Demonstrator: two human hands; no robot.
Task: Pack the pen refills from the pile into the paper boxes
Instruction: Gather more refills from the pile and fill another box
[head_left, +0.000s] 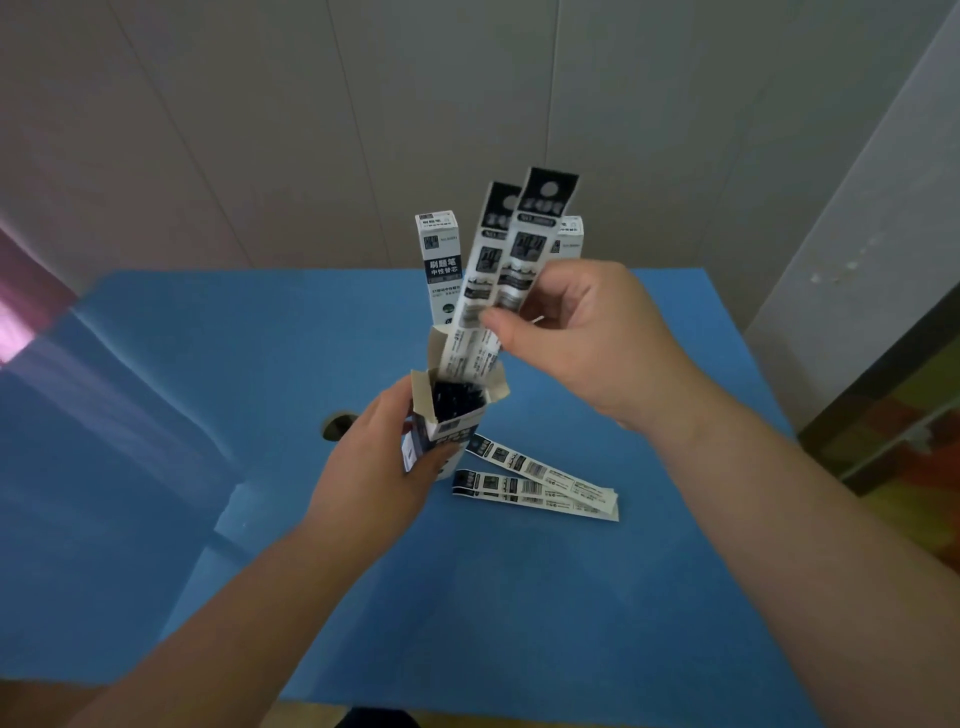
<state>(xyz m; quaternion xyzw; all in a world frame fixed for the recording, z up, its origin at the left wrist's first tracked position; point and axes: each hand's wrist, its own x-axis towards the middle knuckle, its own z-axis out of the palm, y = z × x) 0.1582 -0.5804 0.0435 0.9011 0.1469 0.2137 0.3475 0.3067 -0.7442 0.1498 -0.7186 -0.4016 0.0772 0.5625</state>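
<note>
Refill packets (498, 291) near-upright, lower ends in box (447, 415) | hands: right (587, 332) pinches packets, left (379, 462) grips box

Open paper box (451, 415) held upright over the table, white and navy, flaps splayed, dark refill ends packed inside. Two flat refill packets (501, 270) angled into its mouth, black tops up. Two closed boxes (440, 260) standing upright behind. Two more refill packets (540, 486) lying flat just right of the open box, overlapping
</note>
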